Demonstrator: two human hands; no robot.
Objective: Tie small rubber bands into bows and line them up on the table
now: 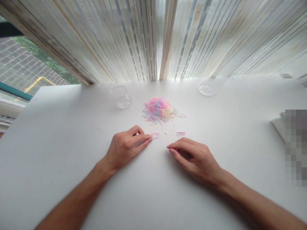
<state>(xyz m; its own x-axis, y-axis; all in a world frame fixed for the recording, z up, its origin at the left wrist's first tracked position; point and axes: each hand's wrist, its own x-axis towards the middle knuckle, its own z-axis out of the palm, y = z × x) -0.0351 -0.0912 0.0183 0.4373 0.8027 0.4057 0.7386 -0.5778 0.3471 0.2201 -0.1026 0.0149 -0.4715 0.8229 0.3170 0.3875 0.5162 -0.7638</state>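
A heap of thin pastel rubber bands, pink, blue and yellow, lies on the white table. Two small pink clusters sit nearer me: one at the fingertips of my left hand, another just beyond my right hand. My left hand rests on the table with its fingers pressed together in a pinch, tips touching the pink cluster. My right hand rests with its fingers curled together; I cannot make out anything inside them.
A small clear glass jar stands left of the heap, and its clear round lid lies at the back right. Striped curtains hang behind the table. A white object sits at the right edge beside a blurred patch.
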